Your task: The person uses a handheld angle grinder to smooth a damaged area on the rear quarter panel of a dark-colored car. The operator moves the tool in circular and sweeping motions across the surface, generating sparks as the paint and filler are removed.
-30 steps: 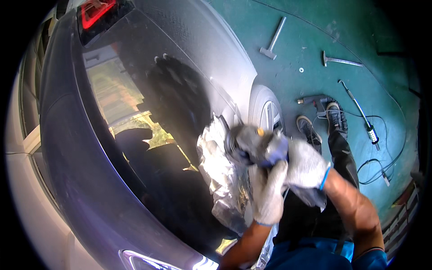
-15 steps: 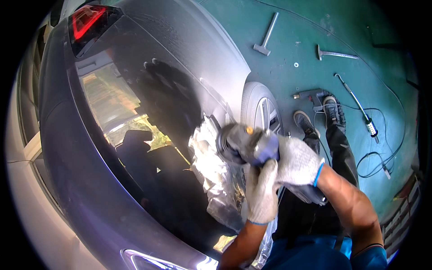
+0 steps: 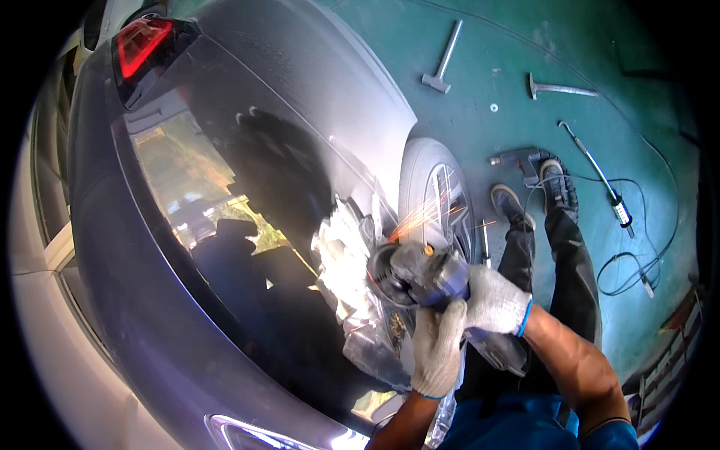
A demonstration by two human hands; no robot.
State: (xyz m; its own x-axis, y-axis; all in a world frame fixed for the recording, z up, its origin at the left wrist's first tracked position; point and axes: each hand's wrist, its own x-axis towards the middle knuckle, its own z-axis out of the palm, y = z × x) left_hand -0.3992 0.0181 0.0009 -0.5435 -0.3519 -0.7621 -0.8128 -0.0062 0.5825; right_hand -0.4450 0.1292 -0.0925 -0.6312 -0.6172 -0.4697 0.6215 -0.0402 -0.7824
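Note:
Both my hands, in white knit gloves, hold an angle grinder (image 3: 427, 270) with a dark head and blue body. My right hand (image 3: 496, 300) is closed round the body, and my left hand (image 3: 436, 351) wraps its underside. The grinder's disc end sits at the edge of a crumpled, bright silvery patch (image 3: 341, 262) on the car (image 3: 337, 97), beside the wheel (image 3: 435, 184). Orange sparks (image 3: 424, 214) spray up and right from the disc end across the wheel. The exact contact point is hidden by the grinder head.
On the green floor (image 3: 517, 45) lie two hammers (image 3: 450, 52) (image 3: 562, 89), a drill-like corded tool (image 3: 521, 159) and a hooked rod tool (image 3: 596, 172). A dark cable (image 3: 664, 240) curves across the right. My shoes (image 3: 512, 204) stand near the wheel.
Both hands and the grinder have moved slightly down, nearer me. Sparks now fly from the disc end, where none showed before. My grip stays the same.

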